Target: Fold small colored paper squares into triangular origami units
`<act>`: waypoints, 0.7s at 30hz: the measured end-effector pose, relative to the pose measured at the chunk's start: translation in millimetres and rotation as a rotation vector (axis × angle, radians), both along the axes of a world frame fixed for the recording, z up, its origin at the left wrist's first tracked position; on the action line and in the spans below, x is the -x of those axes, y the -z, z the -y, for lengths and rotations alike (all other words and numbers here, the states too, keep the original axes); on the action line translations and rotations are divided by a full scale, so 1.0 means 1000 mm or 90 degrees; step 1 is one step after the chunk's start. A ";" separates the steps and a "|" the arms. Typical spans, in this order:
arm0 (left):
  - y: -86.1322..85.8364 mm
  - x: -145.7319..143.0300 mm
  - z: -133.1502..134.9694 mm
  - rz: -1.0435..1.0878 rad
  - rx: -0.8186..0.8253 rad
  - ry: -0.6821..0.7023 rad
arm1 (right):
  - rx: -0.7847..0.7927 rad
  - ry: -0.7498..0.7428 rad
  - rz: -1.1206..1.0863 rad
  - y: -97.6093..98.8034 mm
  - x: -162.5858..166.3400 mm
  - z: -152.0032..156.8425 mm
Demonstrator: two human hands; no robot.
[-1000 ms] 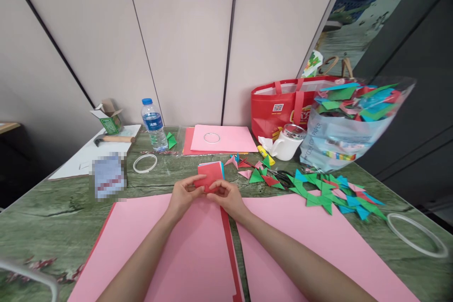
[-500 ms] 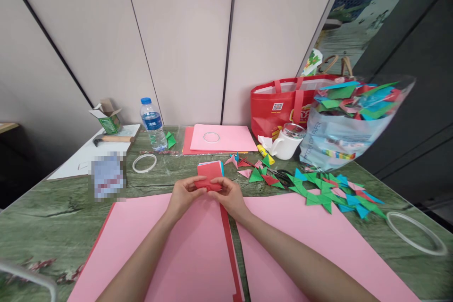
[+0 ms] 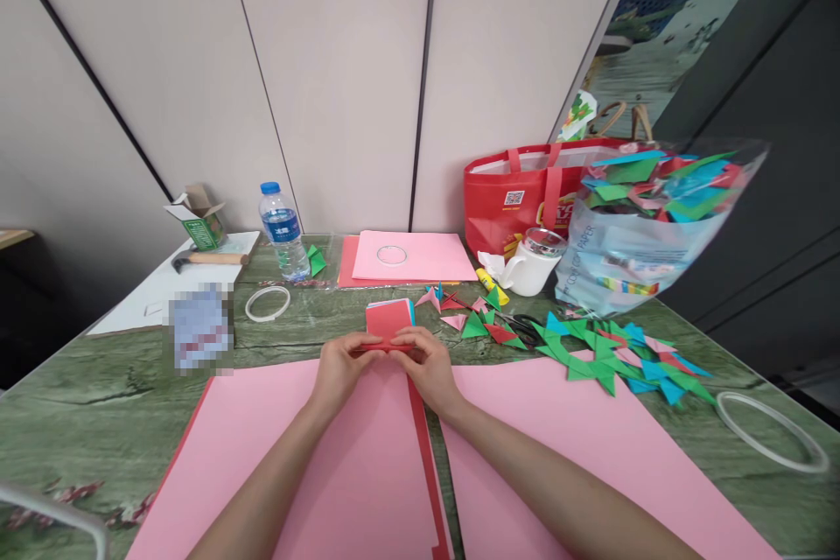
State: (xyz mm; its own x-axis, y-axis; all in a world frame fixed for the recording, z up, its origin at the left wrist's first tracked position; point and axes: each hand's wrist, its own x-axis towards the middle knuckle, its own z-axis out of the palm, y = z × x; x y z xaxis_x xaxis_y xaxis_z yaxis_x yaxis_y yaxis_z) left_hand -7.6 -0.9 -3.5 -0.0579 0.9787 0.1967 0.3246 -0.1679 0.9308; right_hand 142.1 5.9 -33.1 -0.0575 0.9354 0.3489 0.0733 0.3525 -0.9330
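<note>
Between my two hands is a small piece of red paper (image 3: 386, 346), folded into a narrow strip. My left hand (image 3: 342, 365) pinches its left end with thumb and fingers. At the other end my right hand (image 3: 425, 365) has the same kind of pinch. Just beyond my fingertips lies a stack of small paper sheets (image 3: 388, 317), red on top with blue and white edges showing. Large pink paper sheets (image 3: 315, 464) lie under my hands and forearms, with red paper edges showing beneath the left one.
Folded paper pieces (image 3: 591, 354), black scissors (image 3: 525, 328), a glue stick (image 3: 491, 287) and a white mug (image 3: 533, 267) are on the right, before a red bag (image 3: 505, 219) and a clear bag of folded pieces (image 3: 630, 236). A water bottle (image 3: 283, 232) and hammer (image 3: 210, 258) stand and lie left.
The red paper between my fingers has gone from a wider, curved shape to a flat narrow strip. My hands have hardly moved.
</note>
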 end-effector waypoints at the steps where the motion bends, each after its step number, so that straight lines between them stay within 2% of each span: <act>1: 0.000 0.000 0.000 -0.005 -0.012 -0.002 | 0.001 -0.003 0.006 -0.001 0.000 0.000; 3: -0.001 0.000 0.000 0.011 0.001 0.005 | 0.008 -0.007 0.013 -0.002 0.001 0.001; 7: -0.003 -0.001 0.001 0.104 0.120 0.061 | 0.063 -0.034 -0.042 -0.003 0.001 0.001; 11: -0.006 -0.003 0.003 0.174 0.184 0.082 | 0.095 -0.045 -0.063 -0.003 0.001 -0.001; 16: -0.007 -0.003 0.003 0.247 0.222 0.124 | 0.106 -0.003 -0.027 -0.002 0.000 -0.004; 21: -0.006 -0.004 0.001 0.242 0.220 0.077 | 0.123 -0.039 -0.022 0.003 -0.001 -0.008</act>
State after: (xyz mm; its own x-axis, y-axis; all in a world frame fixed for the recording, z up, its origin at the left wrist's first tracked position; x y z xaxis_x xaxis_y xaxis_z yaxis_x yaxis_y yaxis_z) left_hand -3.5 -2.3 2.2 0.0551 0.9870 -0.1512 -0.0498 0.1540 0.9868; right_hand 143.2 13.6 -36.2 -0.1073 0.9803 0.1660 0.0244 0.1695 -0.9852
